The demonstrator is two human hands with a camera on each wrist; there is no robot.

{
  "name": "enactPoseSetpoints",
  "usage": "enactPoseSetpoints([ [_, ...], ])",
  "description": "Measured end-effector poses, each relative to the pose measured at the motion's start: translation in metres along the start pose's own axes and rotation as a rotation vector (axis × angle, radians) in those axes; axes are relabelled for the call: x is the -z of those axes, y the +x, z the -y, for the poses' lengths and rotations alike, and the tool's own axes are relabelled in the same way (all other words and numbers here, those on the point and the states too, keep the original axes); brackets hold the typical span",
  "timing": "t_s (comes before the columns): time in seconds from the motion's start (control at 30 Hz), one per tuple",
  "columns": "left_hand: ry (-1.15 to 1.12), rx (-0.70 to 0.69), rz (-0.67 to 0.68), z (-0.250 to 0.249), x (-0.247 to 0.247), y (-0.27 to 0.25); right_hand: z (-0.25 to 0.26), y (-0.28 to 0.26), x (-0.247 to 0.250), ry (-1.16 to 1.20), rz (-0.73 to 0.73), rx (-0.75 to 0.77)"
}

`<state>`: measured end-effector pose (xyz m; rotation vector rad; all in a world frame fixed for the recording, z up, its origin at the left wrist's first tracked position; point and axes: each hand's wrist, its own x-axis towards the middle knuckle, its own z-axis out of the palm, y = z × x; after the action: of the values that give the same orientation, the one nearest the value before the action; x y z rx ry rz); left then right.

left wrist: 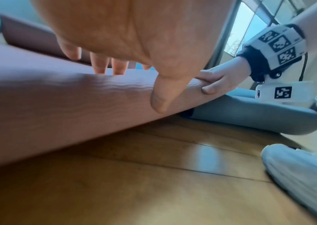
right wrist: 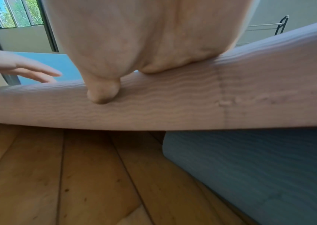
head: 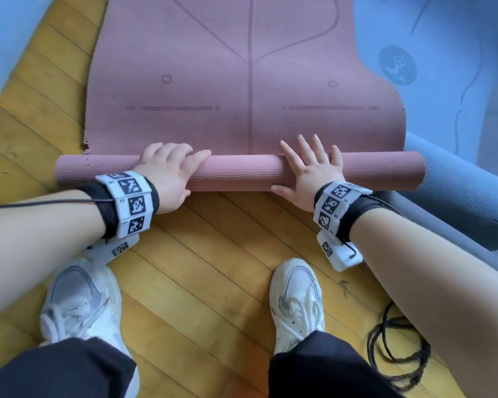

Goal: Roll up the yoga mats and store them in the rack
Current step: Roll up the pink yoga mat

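Note:
A pink yoga mat is partly rolled on the wooden floor. Its roll (head: 239, 172) lies crosswise in front of me and the flat part (head: 242, 67) stretches away. My left hand (head: 170, 165) rests on the left half of the roll (left wrist: 57, 99), fingers reaching over its top and thumb on the near side. My right hand (head: 314, 165) lies flat on the right half with fingers spread, palm and thumb pressing the ribbed surface (right wrist: 173, 103). In the right wrist view a metal rack (right wrist: 277, 25) stands far off by the wall.
A rolled grey-blue mat (head: 457, 202) lies at the right, under the pink roll's right end. Flat blue mats lie at the right (head: 443, 67) and far left (head: 12, 33). My white shoes (head: 296, 297) stand close behind the roll. A black cable (head: 397, 354) coils at the lower right.

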<state>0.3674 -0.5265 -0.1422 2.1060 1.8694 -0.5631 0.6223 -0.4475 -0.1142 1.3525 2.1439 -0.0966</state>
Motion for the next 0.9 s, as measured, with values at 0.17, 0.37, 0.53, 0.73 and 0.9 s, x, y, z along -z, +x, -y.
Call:
enactPoseSetpoints([
  [0.17, -0.028, 0.058, 0.119, -0.009, -0.015, -0.004, -0.001, 0.013, 0.007, 0.008, 0.059, -0.007],
  [0.37, -0.011, 0.066, 0.104, 0.004, -0.014, 0.016, 0.003, 0.004, 0.014, 0.020, -0.110, 0.012],
  [0.53, -0.011, 0.042, 0.125, 0.013, -0.004, 0.031, 0.006, 0.009, 0.013, -0.057, -0.063, 0.027],
  [0.73, -0.056, 0.123, 0.056, 0.009, 0.008, 0.030, 0.002, 0.034, 0.035, -0.048, 0.057, -0.016],
  [0.9, -0.069, 0.115, 0.069, -0.009, 0.001, 0.015, 0.001, 0.047, 0.044, -0.023, 0.088, -0.033],
])
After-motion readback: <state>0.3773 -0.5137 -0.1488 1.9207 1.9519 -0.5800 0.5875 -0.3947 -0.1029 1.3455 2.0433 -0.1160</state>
